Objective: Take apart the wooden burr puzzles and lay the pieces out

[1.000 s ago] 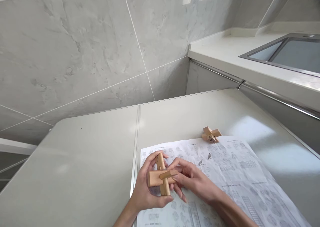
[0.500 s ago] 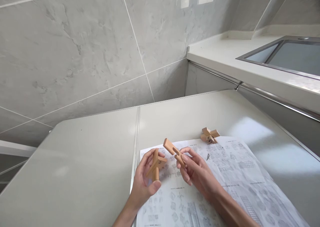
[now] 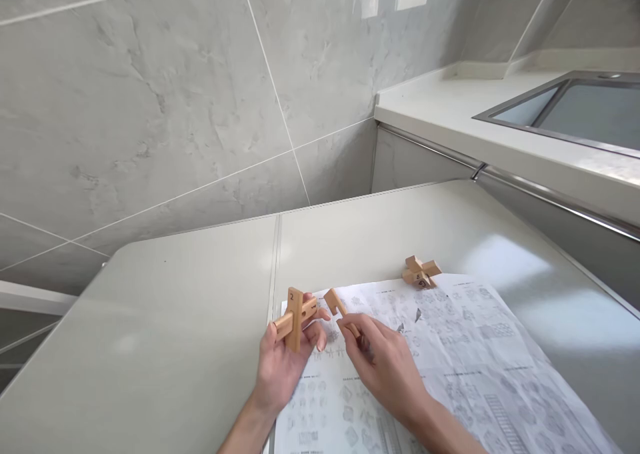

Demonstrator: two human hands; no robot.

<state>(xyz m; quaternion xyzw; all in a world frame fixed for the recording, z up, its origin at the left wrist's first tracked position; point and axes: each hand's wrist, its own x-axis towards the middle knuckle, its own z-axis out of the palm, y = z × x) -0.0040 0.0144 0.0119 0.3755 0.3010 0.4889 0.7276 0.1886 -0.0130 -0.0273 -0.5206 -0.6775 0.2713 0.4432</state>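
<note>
Left hand [image 3: 283, 367]: palm up, fingers curling around a crossed pair of wooden puzzle bars [image 3: 295, 317], one bar marked "2" standing upright and the other passing through it; the pair is being held above the near left corner of the instruction sheet [image 3: 450, 361].

Right hand [image 3: 385, 364]: thumb and forefinger pinching one end of a single notched wooden bar [image 3: 339, 309], which is tilting up and to the left, its free end lying just beside the crossed pair but apart from it.

Instruction sheet: white paper printed with small diagrams, lying flat on the pale grey table [image 3: 165, 334] under both hands.

Second assembled wooden cross [image 3: 421, 271]: sitting at the sheet's far edge, well apart from the hands.

Steel sink [image 3: 575, 111]: set in the white counter at upper right.
</note>
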